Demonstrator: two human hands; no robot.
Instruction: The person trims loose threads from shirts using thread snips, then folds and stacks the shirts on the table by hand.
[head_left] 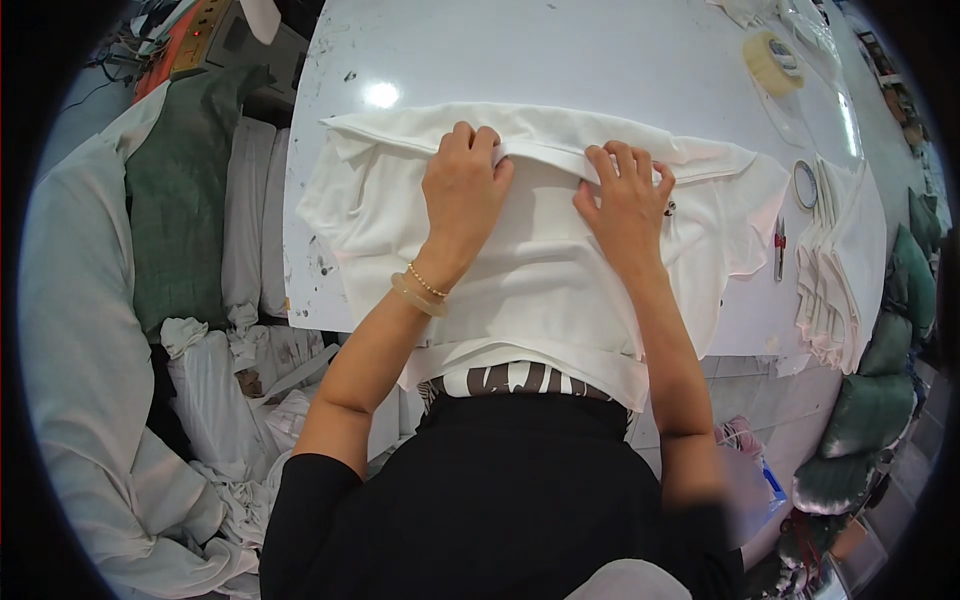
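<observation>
A white short-sleeved shirt (540, 270) lies spread over the white table, its near edge hanging at my waist. Along its far side the cloth is folded over in a long band. My left hand (465, 190) has its fingers curled over this band, left of the middle. To the right, my right hand (625, 200) pinches the same band with bent fingers. A small dark mark shows on the cloth beside my right hand. The fingertips of both hands are partly hidden in the cloth.
On the table (450, 50) at the right are a roll of clear tape (772, 62), a smaller tape roll (805, 185), red-handled snips (780, 248) and a stack of white cloth pieces (828, 265). Wrapped bundles (205, 400) and a green cloth (180, 200) stand left of the table.
</observation>
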